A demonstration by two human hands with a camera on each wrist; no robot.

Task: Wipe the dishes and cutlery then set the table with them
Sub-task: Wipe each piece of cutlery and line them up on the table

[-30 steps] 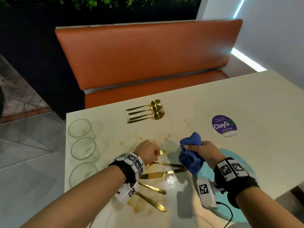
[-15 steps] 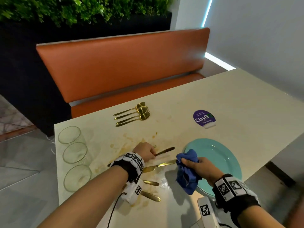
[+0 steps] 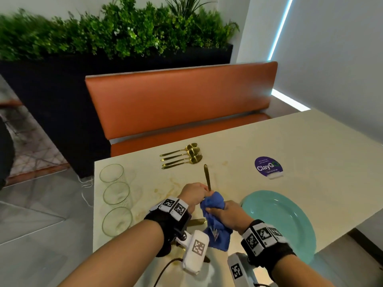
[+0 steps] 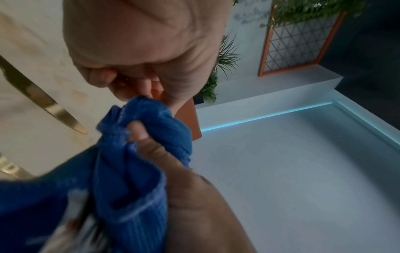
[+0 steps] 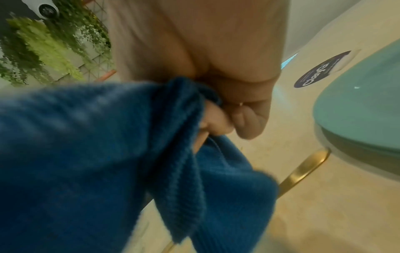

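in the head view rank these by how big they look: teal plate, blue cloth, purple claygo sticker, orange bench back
1. Orange bench back, largest by far.
2. Teal plate.
3. Blue cloth, bunched and partly hidden by the hands, so its true size is unsure.
4. Purple ClayGo sticker, smallest.

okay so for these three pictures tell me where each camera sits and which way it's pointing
Head: worn on the head, looking forward and down at the table; both forearms, left hand and right hand show.
Left wrist: along the left hand toward the blue cloth; the right hand's fingers show too.
Right wrist: along the right hand at the cloth, teal plate beyond.
Shared: all three see the blue cloth; the head and right wrist views also share the plate and purple sticker.
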